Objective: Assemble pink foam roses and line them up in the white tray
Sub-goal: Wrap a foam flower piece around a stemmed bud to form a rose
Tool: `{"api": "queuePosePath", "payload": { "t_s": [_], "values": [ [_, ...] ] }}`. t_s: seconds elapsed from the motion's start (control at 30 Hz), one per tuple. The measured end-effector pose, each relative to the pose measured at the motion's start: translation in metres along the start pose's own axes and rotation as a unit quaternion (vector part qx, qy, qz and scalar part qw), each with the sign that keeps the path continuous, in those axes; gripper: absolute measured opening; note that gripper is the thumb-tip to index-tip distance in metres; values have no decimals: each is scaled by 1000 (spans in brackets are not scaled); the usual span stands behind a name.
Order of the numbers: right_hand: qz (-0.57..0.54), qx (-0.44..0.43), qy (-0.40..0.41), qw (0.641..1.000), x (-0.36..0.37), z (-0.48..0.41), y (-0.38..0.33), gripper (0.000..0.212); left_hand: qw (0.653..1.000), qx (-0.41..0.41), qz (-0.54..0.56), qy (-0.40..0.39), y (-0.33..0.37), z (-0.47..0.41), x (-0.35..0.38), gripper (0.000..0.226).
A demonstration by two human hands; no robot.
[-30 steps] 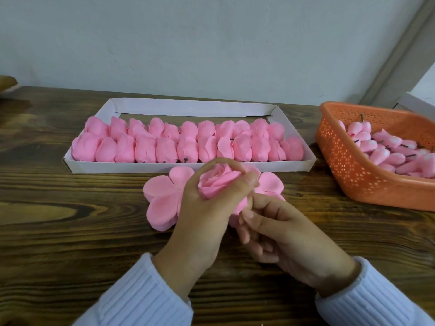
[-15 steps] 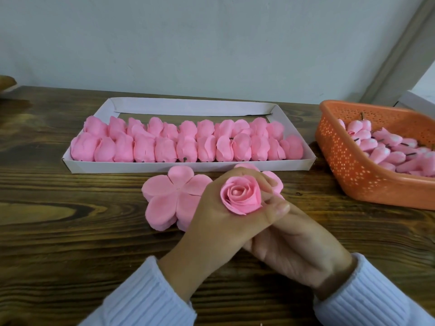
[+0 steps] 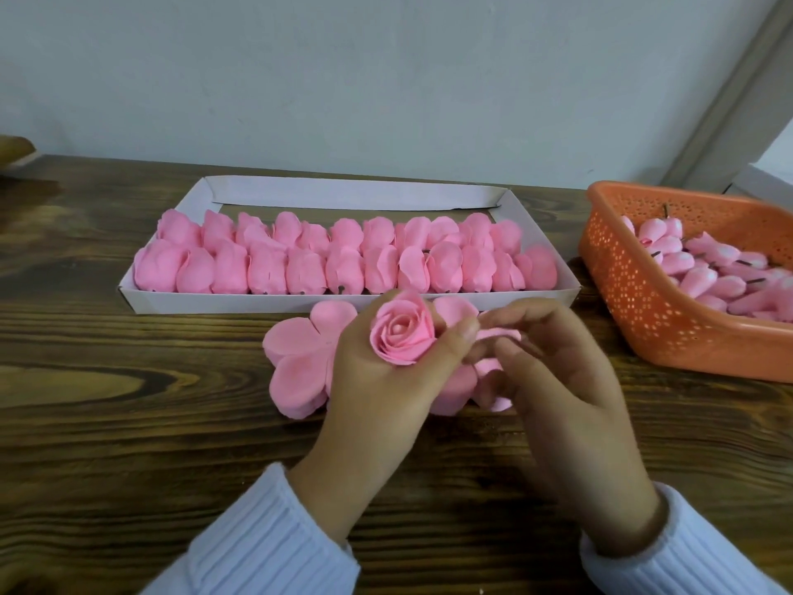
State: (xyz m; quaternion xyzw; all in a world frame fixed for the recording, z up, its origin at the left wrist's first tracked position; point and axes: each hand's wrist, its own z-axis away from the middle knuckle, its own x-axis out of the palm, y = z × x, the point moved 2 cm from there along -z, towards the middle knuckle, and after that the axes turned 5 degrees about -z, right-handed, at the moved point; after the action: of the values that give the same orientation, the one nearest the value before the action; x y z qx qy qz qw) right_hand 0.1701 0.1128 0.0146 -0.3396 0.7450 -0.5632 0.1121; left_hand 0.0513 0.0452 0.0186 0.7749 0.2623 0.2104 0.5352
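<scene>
Pink foam rose (image 3: pixel 401 334) pinched between left hand (image 3: pixel 377 388) thumb and fingers, flat petal stack (image 3: pixel 300 362) behind those fingers, right hand (image 3: pixel 566 401) fingers curled beside, grip blurred, cannot tell.

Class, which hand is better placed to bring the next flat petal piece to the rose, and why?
Right. The left hand is busy gripping the rose. The right hand holds nothing else and pinches a petal piece right beside the rose.
</scene>
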Motion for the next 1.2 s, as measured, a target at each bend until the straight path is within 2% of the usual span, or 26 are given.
{"api": "queuePosePath", "payload": {
  "t_s": [0.07,0.13,0.23,0.3,0.37,0.5,0.63,0.73,0.87,1.03,1.2],
  "values": [
    [85,-101,-24,991,1,3,-8,14,999,5,-30,-16,1,-1,2,23],
    [178,-171,-55,968,4,6,-11,18,998,4,-27,-49,2,1,7,20],
    [275,-203,-76,937,7,8,-11,17,997,-19,-40,-64,-3,4,8,42],
    [309,-203,-58,927,6,8,-11,16,996,-10,-61,-67,-4,4,7,43],
    [319,-202,-36,925,5,6,-10,16,997,1,-39,-61,-5,2,8,29],
    [341,-199,-23,918,4,5,-9,19,998,5,12,-67,-3,2,13,30],
    [332,-192,-34,923,5,4,-9,22,996,29,0,-80,0,2,14,30],
    [311,-180,-52,932,5,3,-10,20,993,48,4,-110,3,3,16,16],
    [292,-179,-54,938,4,3,-11,31,992,47,-1,-120,-1,3,17,18],
    [278,-183,-45,942,3,3,-11,13,992,48,-19,-112,-3,3,15,22],
    [291,-160,-30,943,2,2,-10,11,995,39,2,-93,0,2,16,27]
  ]
}}
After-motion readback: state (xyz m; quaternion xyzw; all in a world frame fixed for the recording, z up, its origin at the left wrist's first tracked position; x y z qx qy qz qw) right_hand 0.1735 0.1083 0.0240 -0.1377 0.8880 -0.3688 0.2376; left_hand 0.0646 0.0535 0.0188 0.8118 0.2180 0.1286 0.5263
